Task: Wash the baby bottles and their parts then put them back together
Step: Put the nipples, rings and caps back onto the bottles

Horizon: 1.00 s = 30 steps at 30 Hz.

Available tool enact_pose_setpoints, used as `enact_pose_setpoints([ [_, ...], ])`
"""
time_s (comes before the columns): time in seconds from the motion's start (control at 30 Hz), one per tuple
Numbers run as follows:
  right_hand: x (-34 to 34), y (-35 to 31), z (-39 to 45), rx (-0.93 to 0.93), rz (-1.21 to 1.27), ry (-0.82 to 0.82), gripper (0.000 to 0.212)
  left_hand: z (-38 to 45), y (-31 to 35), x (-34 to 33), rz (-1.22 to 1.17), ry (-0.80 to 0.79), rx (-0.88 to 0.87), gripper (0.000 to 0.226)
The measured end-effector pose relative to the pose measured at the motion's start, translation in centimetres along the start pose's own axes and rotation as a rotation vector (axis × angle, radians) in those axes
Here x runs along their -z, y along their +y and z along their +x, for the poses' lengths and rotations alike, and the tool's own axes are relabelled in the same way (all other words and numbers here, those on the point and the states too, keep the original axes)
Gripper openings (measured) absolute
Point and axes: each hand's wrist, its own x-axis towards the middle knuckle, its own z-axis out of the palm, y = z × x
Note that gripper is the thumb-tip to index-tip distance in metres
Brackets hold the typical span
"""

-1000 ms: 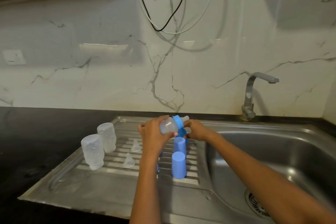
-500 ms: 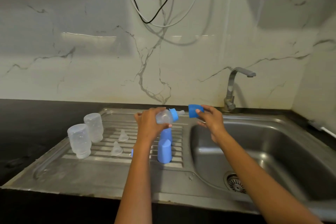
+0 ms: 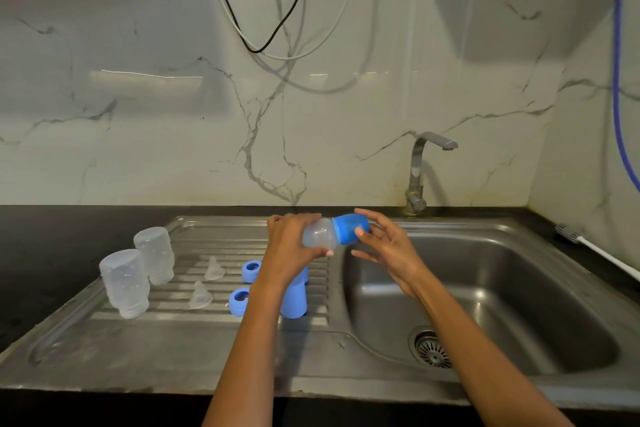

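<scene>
My left hand [image 3: 289,246] grips a clear baby bottle [image 3: 320,237] held sideways above the draining board [image 3: 138,343]. A blue cap [image 3: 349,228] now covers the bottle's top, and my right hand [image 3: 382,243] pinches that cap with thumb and fingers. On the board stand two clear bottles upside down [image 3: 125,282] [image 3: 154,254], two clear teats [image 3: 201,295] [image 3: 214,268], two blue collar rings [image 3: 239,301] [image 3: 251,270] and a blue cap [image 3: 294,298] partly hidden behind my left forearm.
The steel sink basin [image 3: 519,305] with its drain [image 3: 431,347] lies to the right, under a tap [image 3: 420,170]. A bottle brush [image 3: 588,246] lies on the black counter at far right. Cables [image 3: 277,21] hang down the marble wall.
My right hand brought the blue cap from beside the teat onto the bottle's top. The teat is now covered. The camera view shifted slightly.
</scene>
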Motion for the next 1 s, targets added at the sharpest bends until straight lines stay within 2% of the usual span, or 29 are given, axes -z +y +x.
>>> enact_pose_setpoints([
  [0.1,0.6,-0.1,-0.1,-0.003,-0.029,-0.034,0.047,0.0,0.3,-0.1,-0.048,-0.004,-0.067,0.053],
  [0.3,1.4,-1.2,0.1,0.025,-0.116,-0.03,0.05,-0.1,0.6,-0.7,-0.101,-0.008,-0.091,0.042],
  [0.57,0.5,-1.4,0.8,0.102,-0.243,0.115,0.044,-0.2,1.2,-1.2,-0.138,-0.004,-0.014,0.06],
  [0.77,-0.3,-1.6,1.0,0.133,-0.255,0.159,0.041,0.0,1.3,-1.2,-0.196,0.04,0.016,0.06],
  [0.87,-0.8,-2.2,1.3,0.16,-0.234,0.183,0.038,-0.2,1.7,-1.2,-0.355,0.058,0.083,0.054],
  [1.0,-1.9,-2.7,1.6,0.166,-0.14,0.155,0.052,0.0,2.0,-1.1,-0.621,0.058,0.189,0.034],
])
